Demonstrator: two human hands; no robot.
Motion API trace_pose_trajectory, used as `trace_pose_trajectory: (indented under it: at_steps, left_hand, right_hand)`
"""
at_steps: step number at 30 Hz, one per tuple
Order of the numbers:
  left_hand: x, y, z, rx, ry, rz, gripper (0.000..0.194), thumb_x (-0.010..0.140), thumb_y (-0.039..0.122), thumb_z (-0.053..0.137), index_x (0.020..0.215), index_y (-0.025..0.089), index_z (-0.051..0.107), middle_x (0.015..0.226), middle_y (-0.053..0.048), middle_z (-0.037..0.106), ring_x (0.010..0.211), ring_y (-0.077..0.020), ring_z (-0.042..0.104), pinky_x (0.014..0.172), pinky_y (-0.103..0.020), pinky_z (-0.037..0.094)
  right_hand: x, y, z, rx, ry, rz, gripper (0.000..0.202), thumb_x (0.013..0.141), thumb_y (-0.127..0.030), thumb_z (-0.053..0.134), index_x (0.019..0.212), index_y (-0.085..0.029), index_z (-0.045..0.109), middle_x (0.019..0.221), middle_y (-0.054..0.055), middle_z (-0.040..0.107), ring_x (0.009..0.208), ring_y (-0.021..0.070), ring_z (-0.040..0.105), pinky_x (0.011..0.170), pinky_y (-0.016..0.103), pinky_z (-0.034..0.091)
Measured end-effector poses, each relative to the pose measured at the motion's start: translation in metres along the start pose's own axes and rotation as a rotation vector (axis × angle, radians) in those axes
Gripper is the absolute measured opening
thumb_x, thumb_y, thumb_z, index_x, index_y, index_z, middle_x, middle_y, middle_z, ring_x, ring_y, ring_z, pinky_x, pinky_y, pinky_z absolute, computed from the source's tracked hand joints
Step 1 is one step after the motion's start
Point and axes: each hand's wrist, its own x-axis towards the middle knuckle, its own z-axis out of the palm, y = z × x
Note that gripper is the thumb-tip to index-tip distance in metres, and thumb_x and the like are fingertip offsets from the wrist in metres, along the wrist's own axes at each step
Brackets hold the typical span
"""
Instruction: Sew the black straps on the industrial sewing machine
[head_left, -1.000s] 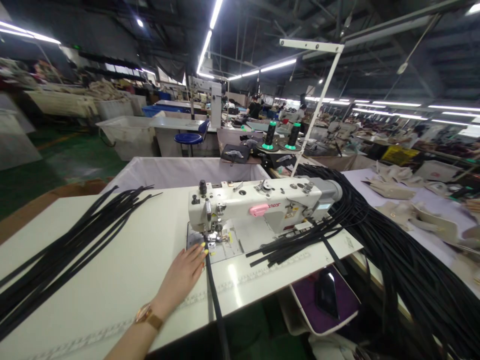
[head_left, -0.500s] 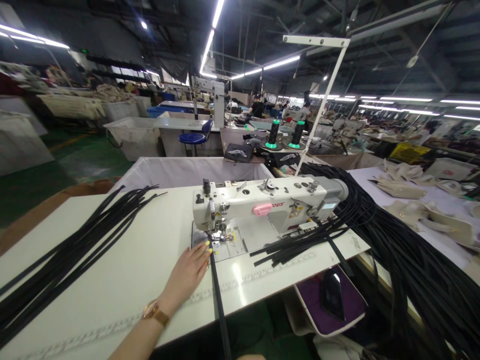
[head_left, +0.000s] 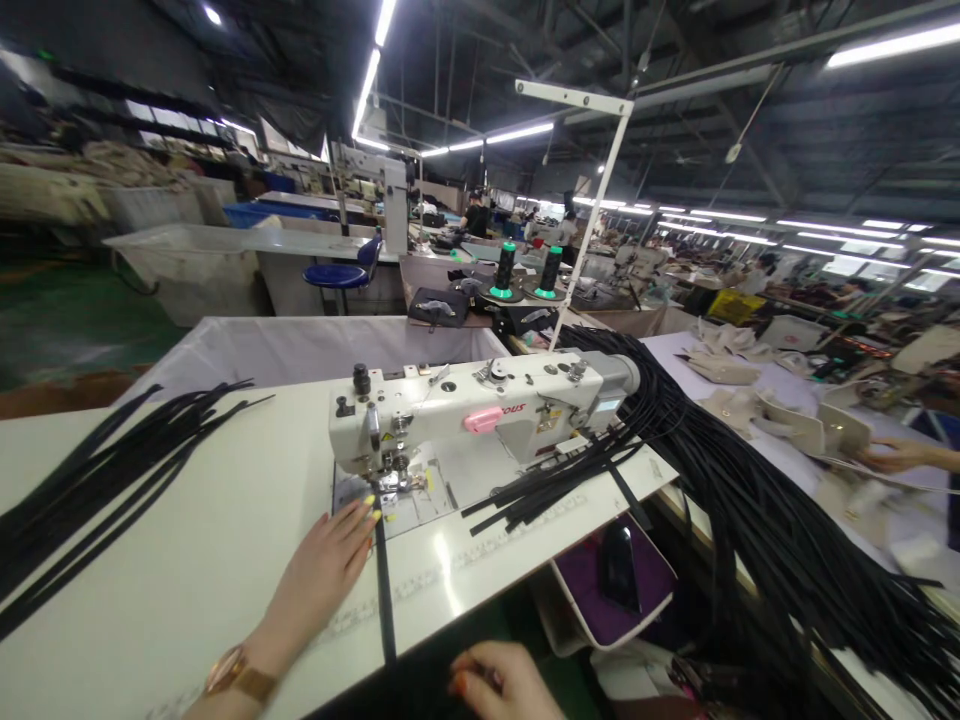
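Now my right hand (head_left: 499,685) has come up at the table's near edge, curled, grip unclear. Left hand (head_left: 324,566) lies flat beside the black strap (head_left: 384,590), which runs lengthwise from needle toward me.

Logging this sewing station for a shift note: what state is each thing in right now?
Left hand: flat on the table, fingertips beside the strap.
Right hand: at the table edge, grip unclear.
Black strap: stretched straight, under the presser foot.
Sewing machine: upright, threaded strap in place.
Strap bundle: draped off the table.
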Motion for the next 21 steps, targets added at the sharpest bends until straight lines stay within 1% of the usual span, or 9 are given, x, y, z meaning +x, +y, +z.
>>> trace_pose_trajectory:
  at_steps: [2,3,6,7,9,10,12,15,21]
  left_hand:
    - [-0.001,-0.001,0.002,-0.011,0.012,0.001,0.042,0.098,0.042,0.041,0.129,0.022,0.061,0.138,-0.010,0.056,0.131,-0.0312,0.048,0.109,-0.057,0.036]
    - [-0.001,-0.002,0.003,-0.013,0.015,0.000,0.043,0.098,0.043,0.041,0.128,0.022,0.062,0.138,-0.010,0.056,0.131,-0.0313,0.048,0.109,-0.057,0.036]
    - [-0.001,-0.003,0.004,-0.017,0.019,0.000,0.043,0.097,0.044,0.041,0.127,0.022,0.062,0.137,-0.009,0.057,0.130,-0.0314,0.049,0.109,-0.056,0.036]
    - [-0.001,-0.003,0.004,-0.020,0.020,0.001,0.043,0.097,0.044,0.041,0.127,0.023,0.063,0.137,-0.009,0.057,0.130,-0.0314,0.049,0.109,-0.056,0.037]
    - [0.000,-0.003,0.004,-0.026,0.025,0.000,0.042,0.097,0.044,0.041,0.127,0.023,0.063,0.137,-0.009,0.057,0.129,-0.0314,0.049,0.109,-0.056,0.037]
    - [0.000,-0.002,0.003,-0.029,0.028,-0.002,0.042,0.097,0.043,0.041,0.127,0.023,0.063,0.136,-0.009,0.057,0.129,-0.0313,0.050,0.109,-0.056,0.037]
    - [0.000,-0.001,0.002,-0.036,0.035,-0.008,0.041,0.098,0.042,0.041,0.127,0.023,0.063,0.136,-0.009,0.058,0.129,-0.0310,0.050,0.109,-0.056,0.037]
    - [0.002,0.003,-0.004,-0.038,0.034,-0.021,0.040,0.098,0.040,0.042,0.128,0.023,0.062,0.136,-0.009,0.058,0.130,-0.0301,0.049,0.109,-0.056,0.037]
    - [0.007,0.011,-0.017,-0.034,0.013,-0.032,0.036,0.098,0.030,0.042,0.128,0.023,0.061,0.137,-0.008,0.057,0.130,-0.0281,0.049,0.108,-0.054,0.038]
  right_hand:
    - [0.013,-0.001,-0.037,-0.187,0.145,-0.123,0.028,0.088,-0.038,0.057,0.095,-0.018,0.075,0.092,0.008,0.075,0.087,0.0222,0.066,0.080,0.030,0.049]
    - [0.020,-0.004,-0.060,-0.291,0.222,-0.166,0.027,0.090,-0.035,0.054,0.094,-0.018,0.075,0.093,0.008,0.075,0.088,0.0222,0.067,0.081,0.031,0.050]
    - [0.045,-0.017,-0.130,-0.761,0.474,-0.198,0.029,0.095,-0.026,0.044,0.106,-0.019,0.070,0.107,0.009,0.073,0.099,0.0209,0.067,0.088,0.030,0.049]
    - [0.054,-0.021,-0.150,-0.967,0.514,-0.165,0.032,0.097,-0.026,0.040,0.112,-0.021,0.067,0.111,0.008,0.071,0.102,0.0191,0.066,0.088,0.028,0.049]
    - [0.073,-0.026,-0.181,-1.083,0.535,-0.128,0.033,0.097,-0.025,0.038,0.116,-0.020,0.064,0.115,0.010,0.069,0.099,0.0204,0.067,0.082,0.028,0.051]
    - [0.082,-0.027,-0.191,-1.131,0.522,-0.119,0.032,0.097,-0.024,0.038,0.117,-0.020,0.063,0.118,0.010,0.068,0.097,0.0203,0.068,0.078,0.027,0.051]
    - [0.098,-0.028,-0.201,-1.203,0.468,-0.126,0.031,0.096,-0.020,0.040,0.116,-0.022,0.064,0.120,0.009,0.066,0.092,0.0193,0.069,0.072,0.026,0.050]
    - [0.112,-0.026,-0.200,-1.320,0.371,-0.158,0.031,0.092,-0.014,0.042,0.111,-0.023,0.065,0.115,0.007,0.067,0.080,0.0178,0.070,0.064,0.025,0.048]
    - [0.117,-0.020,-0.202,-1.468,0.288,-0.222,0.029,0.087,-0.005,0.039,0.092,-0.018,0.064,0.114,0.012,0.065,0.066,0.0188,0.069,0.053,0.027,0.043]
